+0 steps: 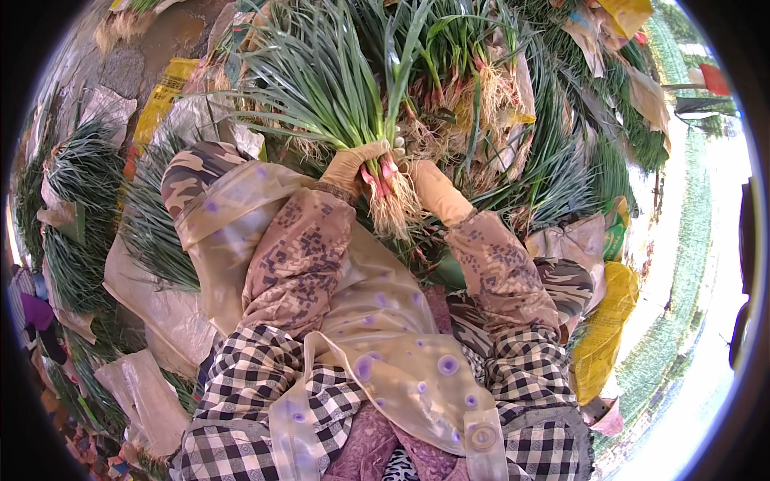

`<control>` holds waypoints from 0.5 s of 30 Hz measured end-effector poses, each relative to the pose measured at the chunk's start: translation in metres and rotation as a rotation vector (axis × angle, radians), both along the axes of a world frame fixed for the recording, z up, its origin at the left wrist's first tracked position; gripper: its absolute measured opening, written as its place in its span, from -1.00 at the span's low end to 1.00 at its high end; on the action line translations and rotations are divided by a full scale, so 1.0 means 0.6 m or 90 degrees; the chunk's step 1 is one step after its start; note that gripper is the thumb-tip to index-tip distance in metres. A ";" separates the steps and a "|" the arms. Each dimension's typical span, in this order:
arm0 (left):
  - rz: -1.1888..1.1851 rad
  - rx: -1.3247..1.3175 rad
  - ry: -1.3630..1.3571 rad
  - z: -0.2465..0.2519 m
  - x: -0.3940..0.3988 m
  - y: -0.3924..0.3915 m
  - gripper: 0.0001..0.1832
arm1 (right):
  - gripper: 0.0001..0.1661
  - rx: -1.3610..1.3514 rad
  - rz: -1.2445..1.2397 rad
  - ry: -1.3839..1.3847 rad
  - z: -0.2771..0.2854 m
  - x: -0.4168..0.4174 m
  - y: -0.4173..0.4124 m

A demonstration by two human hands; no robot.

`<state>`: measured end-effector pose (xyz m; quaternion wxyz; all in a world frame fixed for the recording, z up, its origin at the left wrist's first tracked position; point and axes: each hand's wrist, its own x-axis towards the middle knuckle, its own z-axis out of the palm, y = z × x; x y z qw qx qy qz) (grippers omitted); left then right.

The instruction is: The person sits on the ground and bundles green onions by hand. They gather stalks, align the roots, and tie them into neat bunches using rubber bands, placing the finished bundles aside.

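Observation:
My left hand (355, 165), in a tan glove, is closed round a bunch of green onions (385, 174) just above their reddish bulbs. The long green leaves fan out up and to the left, and the pale roots hang towards me. On the right side of the same bunch is my right hand (424, 174), also gloved; its fingertips are at the stems and roots, partly hidden, so whether they grip is unclear. Beyond it lie more green onions (481, 78) with tangled roots. A translucent plastic apron (385, 300) covers my lap.
Heaps of green onions lie at the left (90, 162) and right (601, 174). Plastic woven sacks lie among them, one pale (162, 306), one yellow (604, 330). Wet ground (174, 30) shows at the upper left. At the far left edge, part of another person (27, 300) is visible.

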<state>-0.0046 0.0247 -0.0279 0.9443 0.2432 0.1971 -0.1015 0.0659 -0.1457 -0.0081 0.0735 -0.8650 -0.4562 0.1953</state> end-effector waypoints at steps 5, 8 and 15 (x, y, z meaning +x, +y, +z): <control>0.074 0.133 0.075 0.017 -0.011 -0.010 -0.73 | -0.70 0.100 -0.393 0.161 -0.003 0.055 0.011; 0.108 0.175 0.154 0.051 -0.012 -0.033 -0.85 | -0.61 0.438 -0.593 0.479 0.061 0.041 0.060; 0.072 0.343 0.211 0.011 -0.026 -0.032 -0.78 | -0.61 0.377 -0.484 0.071 -0.018 0.021 0.107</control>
